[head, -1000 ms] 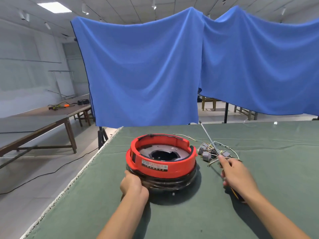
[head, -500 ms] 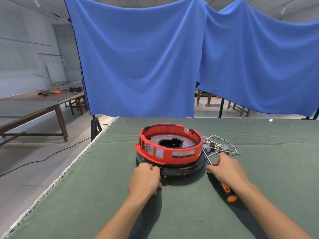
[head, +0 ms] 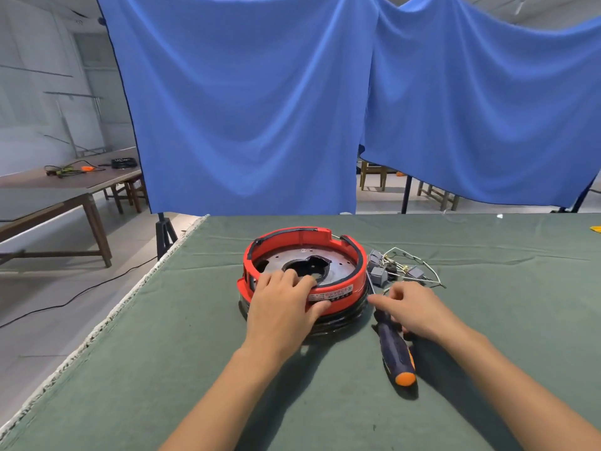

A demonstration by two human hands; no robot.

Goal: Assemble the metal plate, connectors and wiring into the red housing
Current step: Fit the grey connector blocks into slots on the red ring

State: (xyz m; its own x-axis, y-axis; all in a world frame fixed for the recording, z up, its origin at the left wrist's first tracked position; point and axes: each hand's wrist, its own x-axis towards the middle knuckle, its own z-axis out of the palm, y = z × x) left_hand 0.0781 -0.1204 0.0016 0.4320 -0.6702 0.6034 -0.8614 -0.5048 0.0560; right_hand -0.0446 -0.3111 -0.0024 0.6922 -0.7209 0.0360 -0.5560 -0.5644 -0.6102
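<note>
left hand (head: 282, 305) fingers over rim of red housing (head: 304, 271), thumb on label – holds it; metal plate (head: 338, 267) inside | right hand (head: 414, 309) loose, empty, screwdriver (head: 395, 348) under it, connectors and wiring (head: 395, 270) just beyond fingers | tip: keep housing pinned, feed wiring in – avoid snags | green tabletop (head: 487, 369), blue curtain (head: 253, 102) behind

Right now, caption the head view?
Left hand grips red housing; right hand open above screwdriver.

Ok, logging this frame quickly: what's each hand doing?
Left hand: grips the round red plastic housing rim.
Right hand: open, holding nothing, above the dark orange-tipped screwdriver.
</note>
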